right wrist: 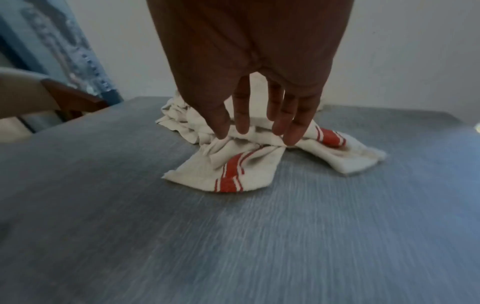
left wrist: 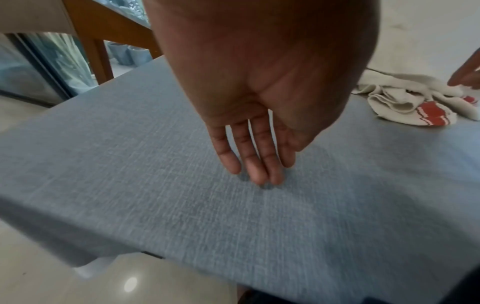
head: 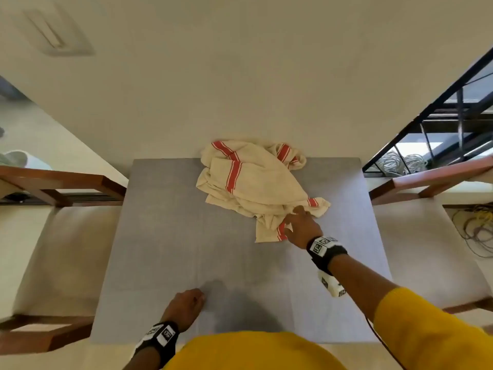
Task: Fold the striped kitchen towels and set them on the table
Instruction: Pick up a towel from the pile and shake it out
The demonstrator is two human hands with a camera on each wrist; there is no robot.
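Reaching with fingers spread, holding nothing, right hand point(head: 302, 229) meets crumpled towels point(head: 250, 182) at frame center on counter point(head: 160, 236), left hand point(head: 185, 307) relaxed lower center; grabbing both layers risks tangling.

Soft daylight; the wrist views are motion-blurred, the table point(head: 165, 236) carries a faint shadow, and the head view bends at its edges.

Right hand point(head: 302, 228) reaches forward on an extended arm, fingers point(right wrist: 293, 131) straight and spread, pointing down, while left hand point(head: 185, 307) sits close to the body, fingers point(left wrist: 255, 162) straight and together, tips at the worktop point(head: 165, 236), both wrists banded.
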